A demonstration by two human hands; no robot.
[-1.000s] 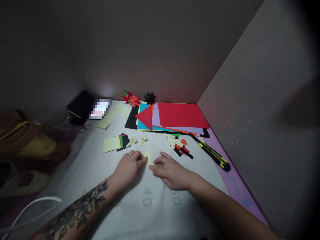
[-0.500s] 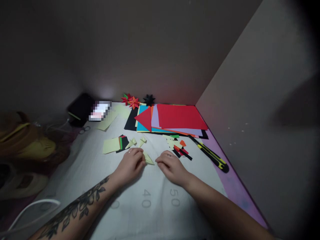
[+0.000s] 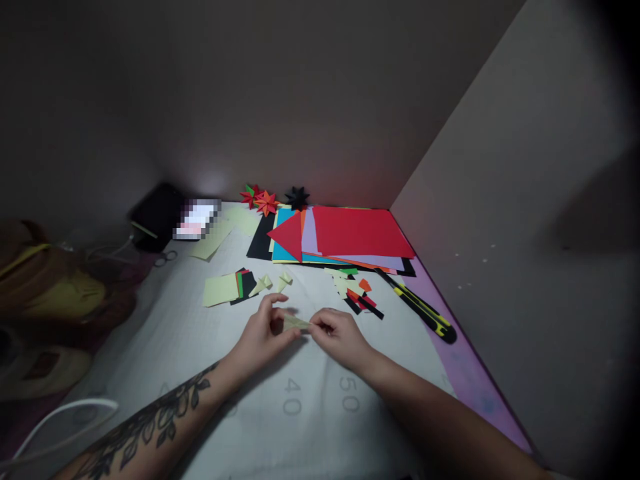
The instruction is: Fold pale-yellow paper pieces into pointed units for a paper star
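Observation:
A small pale-yellow folded paper piece point(image 3: 296, 323) is held between my two hands, just above the white sheet. My right hand point(image 3: 340, 333) pinches its right-hand tip. Curled about the other end, my left hand point(image 3: 265, 330) grips it, index finger lifted and thumb along the near side; its inner fingers are partly hidden. Two similar folded pale-yellow pieces, a left one point(image 3: 261, 285) and a right one point(image 3: 285, 281), lie just beyond my left hand. To their left is a stack of small paper squares point(image 3: 221, 290), pale yellow on top with green, red and black edges showing.
Paper scraps point(image 3: 350, 287) and a yellow-black utility knife point(image 3: 425, 312) lie to the right. Behind are coloured sheets point(image 3: 363, 231), a red paper triangle point(image 3: 291, 237) and folded paper stars point(image 3: 267, 203) against the wall. Scissors point(image 3: 165, 258) and a lit phone point(image 3: 197, 219) are at left.
The folded paper has come up off the sheet, and its tip is now in my right hand's pinch. My left hand has turned, lifting its index finger and stretching the thumb along the piece.

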